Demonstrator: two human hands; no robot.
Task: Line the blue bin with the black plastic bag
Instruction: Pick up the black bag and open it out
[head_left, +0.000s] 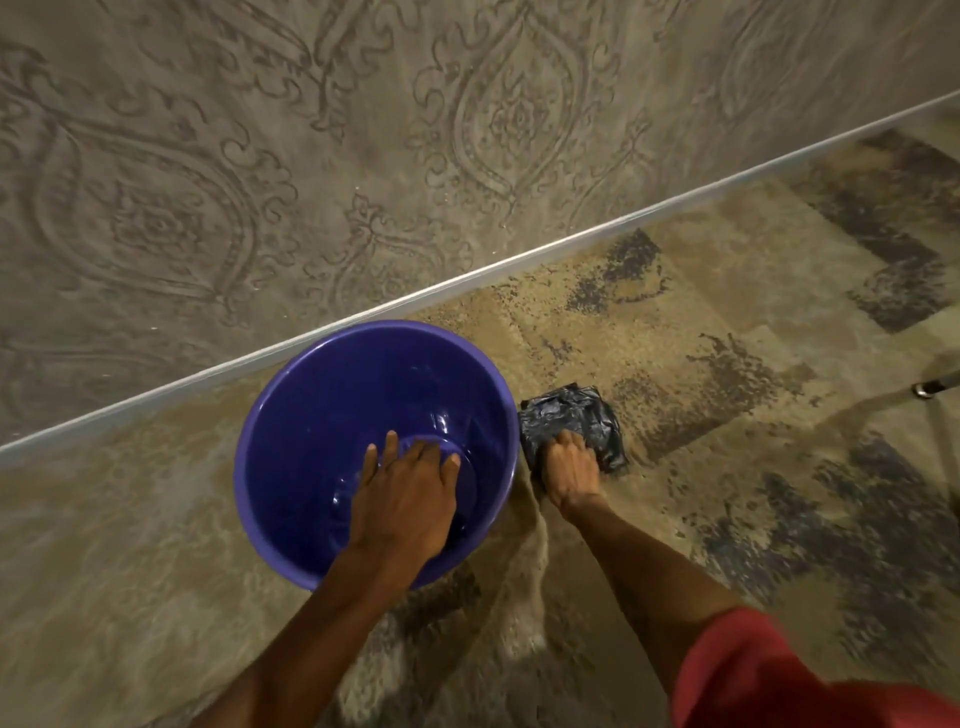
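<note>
- Head view, looking down at a patterned carpet (727, 291) that meets a wall (260, 156) along a pale skirting strip (467, 275).
- Far left: bare carpet, washed-out beige, up to the skirting.
- Left of centre: the blue bin (291, 415) stands upright on the carpet, its far rim just beside the skirting strip. Inside is glossy, with nothing lining it.
- My left hand (402, 499) reaches down over the near rim into the bin, palm down, fingers spread and loose, gripping nothing. I cannot tell whether the fingertips touch the bottom.
- Just right of the bin: the black plastic bag (576, 415) lies on the carpet, still folded into a crinkled square, its left edge close to the bin's wall; whether they touch I cannot tell.
- My right hand (569, 470) sits on the near part of the bag, fingers curled down onto the plastic, closing on it; the bag still lies flat on the carpet.
- Bottom right corner: my red sleeve (779, 675).
- Far right edge: a small metal foot (927, 388) rests on the carpet.
</note>
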